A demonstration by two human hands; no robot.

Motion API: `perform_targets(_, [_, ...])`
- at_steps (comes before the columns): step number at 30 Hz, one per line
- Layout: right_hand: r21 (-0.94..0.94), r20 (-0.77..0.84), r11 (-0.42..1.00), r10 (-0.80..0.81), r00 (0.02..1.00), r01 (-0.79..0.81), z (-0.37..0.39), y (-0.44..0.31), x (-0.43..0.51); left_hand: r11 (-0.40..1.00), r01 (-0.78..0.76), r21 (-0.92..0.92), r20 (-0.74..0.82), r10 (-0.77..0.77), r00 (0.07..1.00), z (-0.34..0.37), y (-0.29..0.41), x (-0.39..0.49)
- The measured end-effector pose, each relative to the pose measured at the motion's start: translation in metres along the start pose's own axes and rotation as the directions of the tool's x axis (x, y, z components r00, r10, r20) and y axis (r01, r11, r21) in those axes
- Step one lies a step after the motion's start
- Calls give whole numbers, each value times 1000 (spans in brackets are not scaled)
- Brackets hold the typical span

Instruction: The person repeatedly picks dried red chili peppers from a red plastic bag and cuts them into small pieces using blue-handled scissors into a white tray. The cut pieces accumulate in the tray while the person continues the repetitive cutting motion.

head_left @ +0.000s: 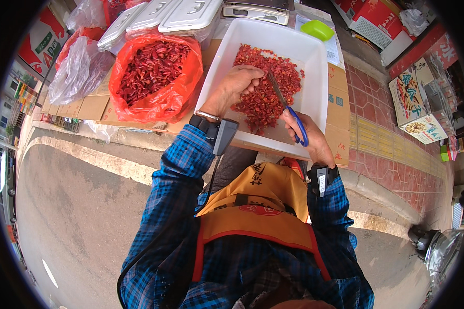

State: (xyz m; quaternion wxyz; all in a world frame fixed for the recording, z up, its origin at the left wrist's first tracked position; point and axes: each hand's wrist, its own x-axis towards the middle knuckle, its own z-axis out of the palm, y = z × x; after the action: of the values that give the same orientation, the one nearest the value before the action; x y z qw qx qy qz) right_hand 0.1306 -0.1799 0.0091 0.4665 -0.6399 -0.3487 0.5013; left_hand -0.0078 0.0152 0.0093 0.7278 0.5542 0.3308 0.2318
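My right hand (pixel 306 133) holds blue-handled scissors (pixel 281 92) over a white plastic tub (pixel 321 89). The blades point up and left towards the fingertips of my left hand (pixel 241 82). Those fingers are pinched together near the blade tips; whatever they hold is too small to make out, most likely hidden by the fingers. Cut red chili pieces (pixel 270 100) lie spread on the tub's floor beneath both hands. Left of the tub, a red plastic bag (pixel 191 89) stands wide, filled with whole dried red chilies (pixel 154 69).
White-lidded plastic boxes (pixel 191 15) stand behind the red bag. A digital scale (pixel 251 13) sits beyond the tub, with a green plastic bowl (pixel 317 30) at its back right corner. Cardboard (pixel 338 127) lies under the tub. Crumpled clear bags (pixel 79 71) lie at the left.
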Motion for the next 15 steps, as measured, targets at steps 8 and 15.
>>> perform_targets(8, [48,11,999,10,1000,-10,0,0,-2,999,12,33,32,-13,999,6,-7,3])
perform_targets(15, [85,-2,996,39,999,-39,-3,2,1,1000,24,18,40,-25,999,3,-9,5])
